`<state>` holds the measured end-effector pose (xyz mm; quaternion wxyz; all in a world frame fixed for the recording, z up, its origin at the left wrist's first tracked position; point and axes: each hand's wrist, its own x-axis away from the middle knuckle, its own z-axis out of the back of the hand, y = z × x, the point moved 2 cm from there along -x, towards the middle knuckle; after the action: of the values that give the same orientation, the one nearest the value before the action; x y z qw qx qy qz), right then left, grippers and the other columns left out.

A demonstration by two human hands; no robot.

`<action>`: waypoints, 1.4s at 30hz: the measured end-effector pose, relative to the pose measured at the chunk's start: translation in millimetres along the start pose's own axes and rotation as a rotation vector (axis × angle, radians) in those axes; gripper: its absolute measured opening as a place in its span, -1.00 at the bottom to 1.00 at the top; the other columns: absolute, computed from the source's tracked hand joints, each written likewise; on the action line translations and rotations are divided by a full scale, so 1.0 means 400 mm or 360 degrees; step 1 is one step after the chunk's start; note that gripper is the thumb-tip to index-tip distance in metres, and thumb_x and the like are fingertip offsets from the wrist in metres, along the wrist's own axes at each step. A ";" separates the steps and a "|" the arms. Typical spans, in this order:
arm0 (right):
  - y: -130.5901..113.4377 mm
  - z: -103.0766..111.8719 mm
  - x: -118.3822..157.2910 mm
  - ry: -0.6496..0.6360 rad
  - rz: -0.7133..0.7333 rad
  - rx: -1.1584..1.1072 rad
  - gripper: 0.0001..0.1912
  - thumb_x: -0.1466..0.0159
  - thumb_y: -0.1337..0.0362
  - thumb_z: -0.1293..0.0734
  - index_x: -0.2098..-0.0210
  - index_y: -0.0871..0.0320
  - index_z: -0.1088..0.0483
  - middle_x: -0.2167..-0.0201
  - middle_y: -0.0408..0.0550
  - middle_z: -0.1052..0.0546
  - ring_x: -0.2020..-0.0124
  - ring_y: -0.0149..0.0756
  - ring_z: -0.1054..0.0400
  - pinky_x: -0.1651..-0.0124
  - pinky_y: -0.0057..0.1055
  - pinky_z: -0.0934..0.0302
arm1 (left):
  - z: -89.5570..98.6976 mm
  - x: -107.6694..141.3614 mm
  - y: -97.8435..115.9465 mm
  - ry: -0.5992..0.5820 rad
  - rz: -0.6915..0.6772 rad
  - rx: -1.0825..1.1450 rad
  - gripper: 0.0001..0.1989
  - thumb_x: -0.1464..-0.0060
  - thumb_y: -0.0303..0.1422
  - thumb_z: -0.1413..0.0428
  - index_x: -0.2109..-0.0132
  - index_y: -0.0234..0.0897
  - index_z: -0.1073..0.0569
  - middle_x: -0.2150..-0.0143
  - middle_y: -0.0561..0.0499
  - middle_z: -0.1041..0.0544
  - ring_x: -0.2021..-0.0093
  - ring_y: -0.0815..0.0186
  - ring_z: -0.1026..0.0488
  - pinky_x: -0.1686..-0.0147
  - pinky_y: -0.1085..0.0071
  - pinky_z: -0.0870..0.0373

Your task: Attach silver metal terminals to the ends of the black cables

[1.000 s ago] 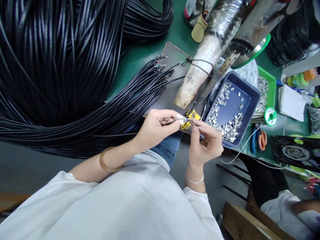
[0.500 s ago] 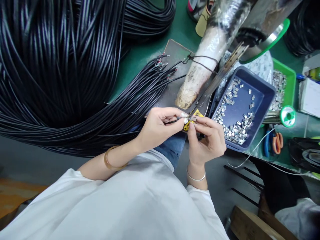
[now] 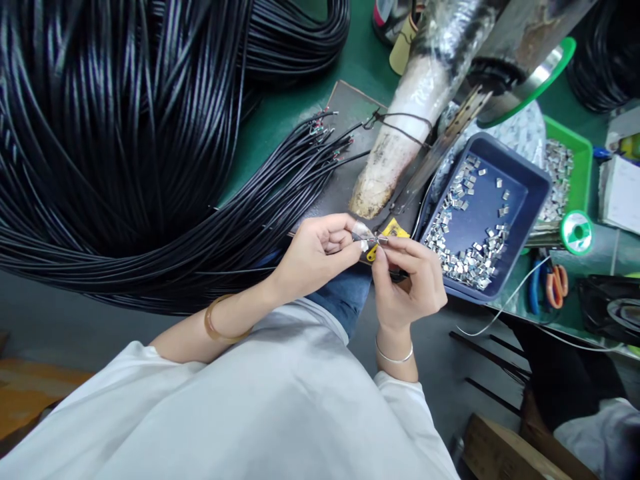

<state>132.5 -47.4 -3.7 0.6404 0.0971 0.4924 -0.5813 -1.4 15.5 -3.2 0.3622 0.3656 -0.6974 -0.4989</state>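
Note:
My left hand (image 3: 320, 255), with white wrapping on its fingertips, pinches the end of a black cable. Facing it, my right hand (image 3: 409, 273) pinches a small metal piece (image 3: 383, 240) against the cable end. The fingertips of both hands nearly meet above a yellow piece (image 3: 395, 229) at the table's edge. A bundle of black cables (image 3: 280, 177) with stripped ends lies on a dark board (image 3: 345, 183) to the left. Right of my hands, a blue tray (image 3: 525, 193) holds many small metal clips.
A plastic-wrapped roll (image 3: 393, 143) slants down toward my hands. Large black cable coils (image 3: 115, 133) fill the left side. At the right are a green tray (image 3: 581, 160), a solder spool (image 3: 576, 233) and orange-handled pliers (image 3: 555, 287). Another person's white sleeve (image 3: 600, 433) shows lower right.
My right hand has shifted slightly left, and its fingertips have turned a little around the metal piece. My left hand has moved slightly left and its fingers have curled more.

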 end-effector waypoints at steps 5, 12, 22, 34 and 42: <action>-0.006 -0.003 -0.010 0.0005 -0.0006 0.0032 -0.83 -0.19 0.43 -0.45 0.27 0.06 -0.48 0.25 -0.18 -0.61 0.23 -0.36 -0.55 0.14 -0.33 -0.50 | -0.003 0.000 0.006 0.0025 -0.0045 -0.0013 -0.89 -0.03 -0.40 -0.20 0.34 -0.35 -0.43 0.61 0.20 -0.19 0.61 0.56 -0.07 0.61 0.59 -0.03; -0.007 -0.003 -0.008 0.0026 0.0013 0.0008 -0.84 -0.17 0.44 -0.46 0.30 0.08 -0.48 0.26 -0.17 -0.60 0.25 -0.36 -0.54 0.16 -0.33 -0.50 | -0.003 -0.001 0.007 0.0024 -0.0070 -0.0074 -0.91 -0.04 -0.42 -0.18 0.36 -0.34 -0.42 0.61 0.21 -0.15 0.60 0.55 -0.05 0.61 0.57 0.01; 0.000 -0.004 0.003 0.0021 0.0037 0.0023 -0.84 -0.18 0.43 -0.45 0.31 0.08 -0.45 0.29 -0.17 -0.61 0.28 -0.39 -0.54 0.18 -0.39 -0.47 | -0.006 -0.003 -0.001 0.0021 0.0039 -0.0005 -0.89 0.01 -0.42 -0.22 0.36 -0.34 -0.43 0.62 0.23 -0.14 0.61 0.56 -0.01 0.62 0.56 0.05; -0.002 -0.002 -0.004 0.0037 -0.0066 -0.0080 -0.85 -0.20 0.45 -0.43 0.32 0.10 -0.42 0.34 -0.20 -0.60 0.30 -0.41 -0.52 0.23 -0.39 -0.44 | -0.007 0.013 -0.009 -0.0072 0.0032 0.0066 -0.88 -0.07 -0.36 -0.19 0.34 -0.37 -0.48 0.58 0.16 -0.22 0.58 0.54 -0.06 0.60 0.54 0.02; -0.007 -0.009 -0.015 0.0016 -0.0003 -0.0006 -0.84 -0.16 0.46 -0.47 0.31 0.11 -0.48 0.28 -0.19 -0.59 0.26 -0.41 -0.52 0.14 -0.36 -0.47 | -0.007 0.001 -0.010 0.0068 -0.0066 -0.0063 -0.86 -0.06 -0.39 -0.17 0.41 -0.35 -0.41 0.60 0.19 -0.11 0.58 0.54 -0.02 0.59 0.55 0.05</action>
<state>129.3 -41.9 0.2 0.6375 0.0984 0.4969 -0.5806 1.3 12.9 -6.3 0.3736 0.3832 -0.6717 -0.5122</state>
